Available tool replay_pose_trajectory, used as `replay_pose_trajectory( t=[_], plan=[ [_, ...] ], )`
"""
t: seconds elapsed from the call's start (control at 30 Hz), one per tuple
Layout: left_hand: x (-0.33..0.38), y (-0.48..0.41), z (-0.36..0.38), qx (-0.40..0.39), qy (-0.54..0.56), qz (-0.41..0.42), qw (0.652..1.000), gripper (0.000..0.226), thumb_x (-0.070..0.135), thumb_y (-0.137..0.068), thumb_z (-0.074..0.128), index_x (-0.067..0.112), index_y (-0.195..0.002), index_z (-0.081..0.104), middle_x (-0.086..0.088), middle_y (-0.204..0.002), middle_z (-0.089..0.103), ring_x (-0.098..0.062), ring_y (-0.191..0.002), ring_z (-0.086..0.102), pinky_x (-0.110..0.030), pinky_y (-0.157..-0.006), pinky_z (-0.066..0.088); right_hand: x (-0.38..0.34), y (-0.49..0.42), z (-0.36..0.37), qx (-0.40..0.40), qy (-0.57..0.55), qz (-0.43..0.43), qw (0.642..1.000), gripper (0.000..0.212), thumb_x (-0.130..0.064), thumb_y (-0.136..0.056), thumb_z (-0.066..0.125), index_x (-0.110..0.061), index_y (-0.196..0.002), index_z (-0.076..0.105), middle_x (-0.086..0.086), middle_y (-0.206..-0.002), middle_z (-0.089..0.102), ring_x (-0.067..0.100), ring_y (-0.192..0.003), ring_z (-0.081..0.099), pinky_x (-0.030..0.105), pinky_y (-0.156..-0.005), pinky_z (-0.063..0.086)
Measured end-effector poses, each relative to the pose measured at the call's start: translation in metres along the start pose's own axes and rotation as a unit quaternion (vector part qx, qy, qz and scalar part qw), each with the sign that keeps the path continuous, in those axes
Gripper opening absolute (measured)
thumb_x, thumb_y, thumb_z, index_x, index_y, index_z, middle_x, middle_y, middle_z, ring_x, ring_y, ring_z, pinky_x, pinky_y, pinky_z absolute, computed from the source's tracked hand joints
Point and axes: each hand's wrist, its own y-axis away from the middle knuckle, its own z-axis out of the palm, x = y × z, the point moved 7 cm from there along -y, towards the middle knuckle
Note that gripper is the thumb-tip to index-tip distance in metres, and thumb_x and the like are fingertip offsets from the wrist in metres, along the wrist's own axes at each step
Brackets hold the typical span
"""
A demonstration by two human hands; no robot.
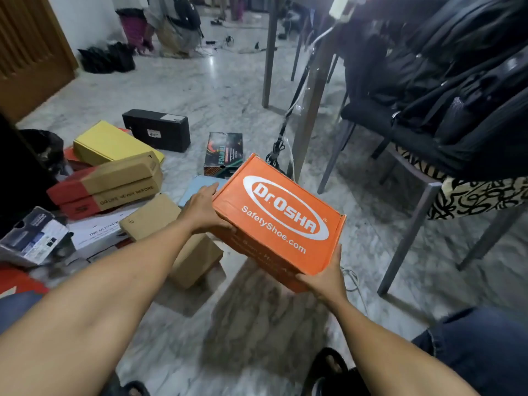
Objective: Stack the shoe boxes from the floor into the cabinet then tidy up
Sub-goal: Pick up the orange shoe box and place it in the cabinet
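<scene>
I hold an orange shoe box [283, 212] with white "Dr.OSHA" lettering above the marble floor, tilted. My left hand [205, 208] grips its left end and my right hand [325, 277] grips its near right corner. Several other shoe boxes lie on the floor to the left: a plain brown box [160, 215] under my left forearm, a red-and-brown stack [114, 181], a yellow box [111, 142], a black box [160, 130] and a dark printed box [224, 154]. No cabinet shows clearly.
A table leg [311, 110] with a hanging cable stands just behind the orange box. A chair [423, 178] loaded with black bags is on the right. People crouch at the far back. A wooden door [31, 52] is at the upper left.
</scene>
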Motion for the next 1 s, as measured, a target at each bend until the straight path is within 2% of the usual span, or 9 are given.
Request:
replay_pose_trajectory(
  t=[0.1, 0.2, 0.27, 0.33, 0.43, 0.57, 0.67, 0.77, 1.0],
  plan=[
    [0.002, 0.025, -0.048, 0.047, 0.018, 0.024, 0.998, 0.130, 0.069, -0.032, 0.091, 0.028, -0.146, 0.042, -0.005, -0.138, 0.051, -0.027, -0.130, 0.046, -0.045, -0.106, 0.041, -0.053, 0.007, -0.009, -0.042, -0.017, -0.058, 0.997, 0.121, -0.051, -0.047, 0.093, -0.041, -0.143, 0.021, -0.016, -0.130, 0.055, 0.001, -0.113, 0.058, 0.027, -0.093, 0.049],
    [-0.002, 0.060, -0.099, 0.106, 0.016, 0.040, 0.993, 0.142, 0.086, -0.018, 0.078, 0.023, -0.142, 0.048, -0.009, -0.124, 0.057, -0.030, -0.122, 0.049, -0.040, -0.103, 0.043, -0.108, 0.007, -0.009, -0.073, -0.009, -0.115, 0.991, 0.118, -0.033, -0.051, 0.096, -0.032, -0.145, 0.026, -0.013, -0.131, 0.056, -0.002, -0.114, 0.060, 0.019, -0.090, 0.050],
    [-0.006, 0.090, -0.131, 0.131, 0.024, 0.040, 0.990, 0.136, 0.083, -0.022, 0.082, 0.018, -0.138, 0.053, -0.006, -0.111, 0.056, -0.031, -0.115, 0.051, -0.038, -0.101, 0.043, -0.143, 0.006, -0.003, -0.091, 0.002, -0.148, 0.985, 0.120, -0.029, -0.046, 0.099, -0.027, -0.144, 0.029, -0.008, -0.129, 0.058, -0.001, -0.114, 0.062, 0.022, -0.092, 0.055],
    [-0.020, 0.120, -0.161, 0.164, 0.023, 0.018, 0.986, 0.127, 0.072, -0.030, 0.090, 0.020, -0.139, 0.052, -0.008, -0.110, 0.053, -0.031, -0.114, 0.052, -0.042, -0.101, 0.046, -0.177, 0.005, 0.010, -0.104, 0.019, -0.176, 0.979, 0.113, -0.022, -0.050, 0.098, -0.030, -0.141, 0.032, -0.006, -0.126, 0.060, 0.006, -0.112, 0.064, 0.037, -0.095, 0.057],
    [-0.044, 0.163, -0.209, 0.234, 0.032, 0.004, 0.972, 0.131, 0.079, -0.025, 0.086, 0.024, -0.140, 0.054, -0.013, -0.119, 0.058, -0.028, -0.112, 0.055, -0.041, -0.099, 0.049, -0.231, 0.013, 0.039, -0.138, 0.041, -0.233, 0.962, 0.102, -0.029, -0.052, 0.096, -0.036, -0.133, 0.035, -0.010, -0.120, 0.063, 0.012, -0.109, 0.066, 0.046, -0.096, 0.056],
    [-0.068, 0.235, -0.259, 0.297, 0.071, -0.061, 0.950, 0.112, 0.039, -0.044, 0.100, 0.016, -0.142, 0.051, -0.009, -0.126, 0.061, -0.024, -0.115, 0.056, -0.033, -0.097, 0.046, -0.300, 0.031, 0.094, -0.235, 0.031, -0.287, 0.928, 0.109, -0.027, -0.054, 0.097, -0.033, -0.141, 0.031, -0.004, -0.132, 0.054, 0.013, -0.122, 0.057, 0.049, -0.104, 0.050],
    [-0.094, 0.294, -0.281, 0.345, 0.098, -0.101, 0.928, 0.118, 0.053, -0.037, 0.098, 0.023, -0.141, 0.050, 0.007, -0.125, 0.064, -0.013, -0.115, 0.059, -0.031, -0.100, 0.047, -0.342, 0.046, 0.143, -0.286, 0.030, -0.311, 0.906, 0.118, -0.044, -0.047, 0.098, -0.039, -0.143, 0.029, -0.009, -0.133, 0.053, 0.015, -0.122, 0.056, 0.048, -0.099, 0.053],
    [-0.122, 0.344, -0.294, 0.391, 0.111, -0.149, 0.902, 0.103, 0.048, -0.043, 0.098, 0.027, -0.134, 0.055, 0.012, -0.117, 0.066, -0.010, -0.110, 0.061, -0.029, -0.094, 0.050, -0.376, 0.059, 0.195, -0.323, 0.032, -0.324, 0.889, 0.118, -0.053, -0.037, 0.100, -0.036, -0.136, 0.037, -0.011, -0.126, 0.057, 0.015, -0.117, 0.059, 0.047, -0.094, 0.056],
    [-0.202, 0.404, -0.297, 0.447, 0.107, -0.290, 0.839, 0.109, 0.069, -0.032, 0.092, 0.032, -0.127, 0.053, 0.011, -0.118, 0.067, -0.010, -0.107, 0.063, -0.036, -0.092, 0.054, -0.421, 0.088, 0.320, -0.444, 0.054, -0.333, 0.830, 0.105, -0.041, -0.045, 0.097, -0.029, -0.134, 0.041, -0.015, -0.112, 0.057, 0.018, -0.109, 0.059, 0.035, -0.087, 0.053]
  ],
)
